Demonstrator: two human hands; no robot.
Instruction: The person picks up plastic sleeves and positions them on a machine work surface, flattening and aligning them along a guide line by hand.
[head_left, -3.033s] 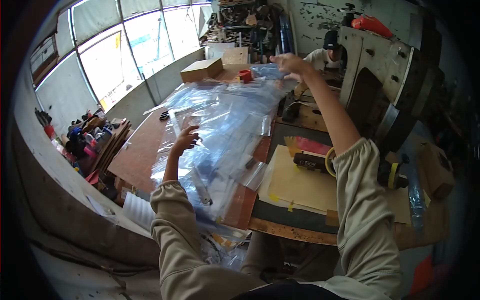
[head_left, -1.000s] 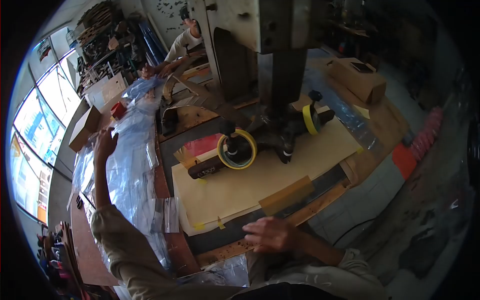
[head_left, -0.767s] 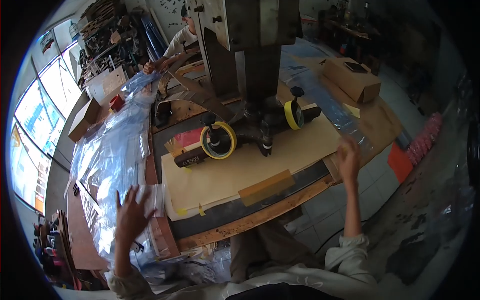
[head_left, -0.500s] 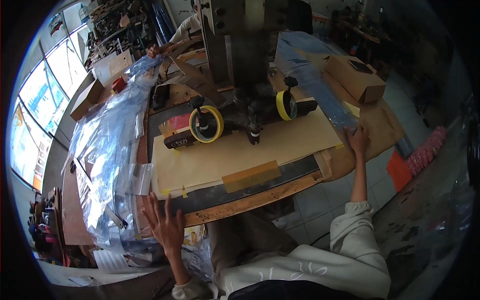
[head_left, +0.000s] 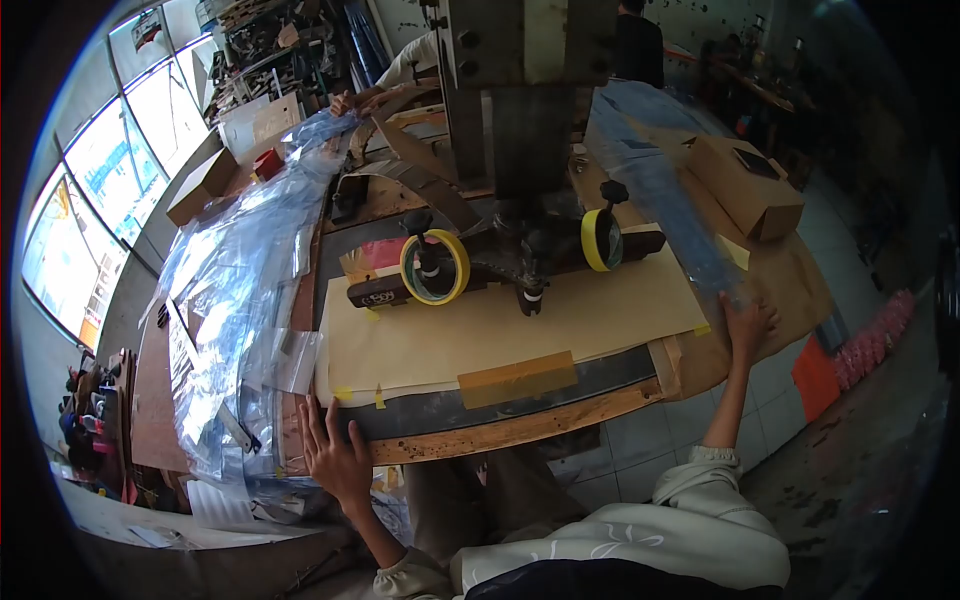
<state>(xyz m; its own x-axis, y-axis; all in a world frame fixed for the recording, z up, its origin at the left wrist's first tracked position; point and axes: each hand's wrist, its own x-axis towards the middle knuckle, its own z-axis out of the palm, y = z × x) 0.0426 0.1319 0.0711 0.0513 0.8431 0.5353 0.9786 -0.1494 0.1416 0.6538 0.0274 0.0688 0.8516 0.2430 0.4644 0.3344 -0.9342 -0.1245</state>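
Note:
My left hand [head_left: 337, 452] lies with spread fingers at the front left corner of the dark board [head_left: 420, 410], beside its wooden edge [head_left: 520, 428]. It holds nothing. On the right, my right hand [head_left: 748, 322] touches the brown paper covering [head_left: 800, 285] near the end of a blue plastic sheet [head_left: 668, 190], its fingers apart. Between the hands lies a cream sheet [head_left: 510, 335] with an amber tape strip [head_left: 517, 380] on its front edge. Over it sits a dark clamp bar [head_left: 385, 292] carrying two yellow tape rolls [head_left: 462, 268] on knobs.
Clear plastic bags [head_left: 235, 310] cover the left table. Behind it are a cardboard box [head_left: 203, 186] and a red tape roll [head_left: 267, 164]. A machine column [head_left: 530, 140] rises at centre. A co-worker's hand [head_left: 343, 103] is at the back; another box [head_left: 745, 188] stands right.
Both hands have come down from the air onto the table edges, one at each side. The view has turned from the plastic bags toward the machine. Over the last half second the hands barely moved.

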